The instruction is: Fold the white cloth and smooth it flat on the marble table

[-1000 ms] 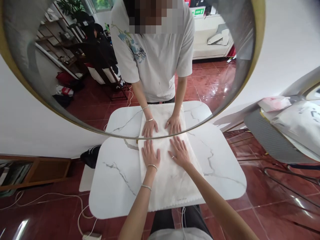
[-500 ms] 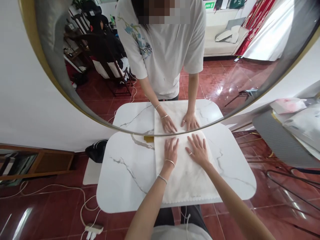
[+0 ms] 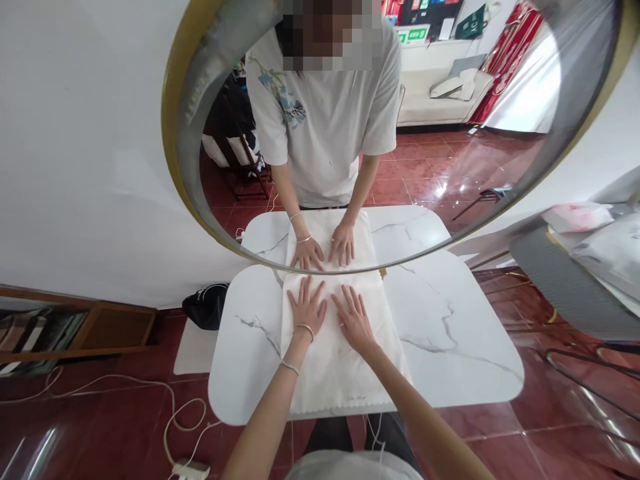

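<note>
A white cloth (image 3: 345,373) lies lengthwise over the table, its scalloped near edge at the table's front. Flat on its far left part rests my left hand (image 3: 307,308), fingers spread, two bracelets on the wrist. My right hand (image 3: 354,316) presses beside it with fingers stretched out and a ring on one of them. A narrow strip of cloth shows between the two hands. Faint small marks, too small to read, sit near the front edge of the cloth.
A white marble-patterned table (image 3: 460,320) stands against a large gold-rimmed mirror (image 3: 173,143), which reflects me and the room. A small yellowish piece (image 3: 383,273) shows by the cloth's far right edge. Left are a black bag (image 3: 206,307) and a power strip (image 3: 191,471); right, a grey surface (image 3: 565,287) with bags.
The cloth has shifted left across the table along with both hands. My left hand's fingers have spread. The yellowish piece, earlier at the cloth's left side, now shows at its right.
</note>
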`<state>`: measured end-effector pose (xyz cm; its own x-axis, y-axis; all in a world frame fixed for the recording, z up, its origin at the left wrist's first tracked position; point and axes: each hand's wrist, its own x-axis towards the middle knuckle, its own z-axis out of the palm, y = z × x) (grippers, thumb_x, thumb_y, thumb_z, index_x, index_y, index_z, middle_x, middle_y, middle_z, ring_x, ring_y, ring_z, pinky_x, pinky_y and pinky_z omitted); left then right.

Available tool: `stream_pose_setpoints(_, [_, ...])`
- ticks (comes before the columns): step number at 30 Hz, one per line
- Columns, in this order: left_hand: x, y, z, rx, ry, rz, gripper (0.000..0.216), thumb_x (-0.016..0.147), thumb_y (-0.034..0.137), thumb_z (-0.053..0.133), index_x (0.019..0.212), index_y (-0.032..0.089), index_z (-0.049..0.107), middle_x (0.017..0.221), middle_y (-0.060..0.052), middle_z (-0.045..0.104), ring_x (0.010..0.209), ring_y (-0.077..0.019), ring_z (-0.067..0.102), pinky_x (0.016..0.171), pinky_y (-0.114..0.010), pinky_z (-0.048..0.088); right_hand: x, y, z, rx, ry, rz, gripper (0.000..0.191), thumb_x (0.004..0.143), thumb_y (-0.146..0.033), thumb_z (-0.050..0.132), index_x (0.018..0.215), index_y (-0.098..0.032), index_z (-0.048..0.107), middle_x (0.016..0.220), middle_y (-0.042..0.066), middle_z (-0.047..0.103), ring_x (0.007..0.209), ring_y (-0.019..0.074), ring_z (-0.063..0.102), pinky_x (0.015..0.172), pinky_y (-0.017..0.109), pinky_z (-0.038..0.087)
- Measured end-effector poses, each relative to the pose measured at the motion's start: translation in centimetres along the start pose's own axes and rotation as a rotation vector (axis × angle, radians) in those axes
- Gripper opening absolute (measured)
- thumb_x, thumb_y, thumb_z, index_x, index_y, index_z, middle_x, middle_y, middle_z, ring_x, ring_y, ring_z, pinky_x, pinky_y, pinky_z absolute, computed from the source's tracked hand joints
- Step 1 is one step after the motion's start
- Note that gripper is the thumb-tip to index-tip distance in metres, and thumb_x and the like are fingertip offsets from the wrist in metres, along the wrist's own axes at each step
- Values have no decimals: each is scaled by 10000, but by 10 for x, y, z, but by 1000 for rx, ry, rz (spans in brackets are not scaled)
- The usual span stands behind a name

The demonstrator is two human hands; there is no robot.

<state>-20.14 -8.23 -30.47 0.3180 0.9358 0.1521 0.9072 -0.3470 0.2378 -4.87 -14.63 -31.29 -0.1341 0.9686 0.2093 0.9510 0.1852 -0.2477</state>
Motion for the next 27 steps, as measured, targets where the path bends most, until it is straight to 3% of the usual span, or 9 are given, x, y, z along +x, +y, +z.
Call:
stream_pose_setpoints(3, [-1,17,12,-15,-16,48,568,895,89,403,1420,307,413,1573,-94,232,1456,-305,161,1104,-684,191,-45,-7,-6,-42,24,72,669,949,-258,414,1523,-318,75,1599,47,73,1462,275,132,1142,509,235])
stream_pose_setpoints(6, [4,58,30,-65,-71,177,590,854,7,401,1333,333,514,1550,-48,304,1446,-247,224,1133,-604,250,-92,13,-16,-109,38,159,619,970,-339,387,1520,-335,104,1592,45,137,1453,261,181,1143,516,216])
stream_pose_setpoints(10, [9,116,41,-154,-93,282,481,899,99,428,1338,277,512,1550,-86,298,1448,-246,220,1151,-585,233,-123,55,-29,-177,59,233,595,983,-365,352,1519,-349,94,1594,35,136,1451,254,190,1140,514,214])
stream_pose_setpoints(13, [-10,125,32,-191,-80,266,474,933,237,444,1406,235,428,1561,-129,259,1453,-263,198,1153,-573,233,-124,71,-33,-202,53,223,592,987,-370,342,1518,-354,82,1595,29,139,1453,253,184,1137,516,220])
stream_pose_setpoints(17, [-71,80,10,-133,-81,261,606,906,442,497,1467,290,324,1576,-122,218,1454,-297,187,1132,-598,250,-117,60,-29,-217,71,232,598,987,-364,341,1521,-337,74,1595,47,134,1457,269,159,1126,540,225])
stream_pose_setpoints(20, [-111,30,-5,-44,-84,237,618,895,450,513,1469,322,322,1570,-105,243,1447,-298,213,1124,-574,273,-106,31,-21,-195,40,136,613,979,-357,365,1523,-327,85,1592,59,141,1458,272,152,1131,533,220])
stream_pose_setpoints(24, [-134,-28,-23,61,-81,140,603,898,429,510,1466,335,332,1564,-81,267,1435,-284,253,1137,-528,259,-84,-19,-5,-149,17,25,621,968,-339,389,1525,-300,118,1587,80,153,1458,291,140,1134,535,209])
stream_pose_setpoints(27, [-140,-56,-33,112,-93,88,606,901,441,503,1470,334,323,1568,-71,263,1437,-281,248,1143,-507,244,-70,-50,6,-105,33,-7,614,964,-325,394,1523,-293,143,1586,83,157,1457,294,147,1137,534,197])
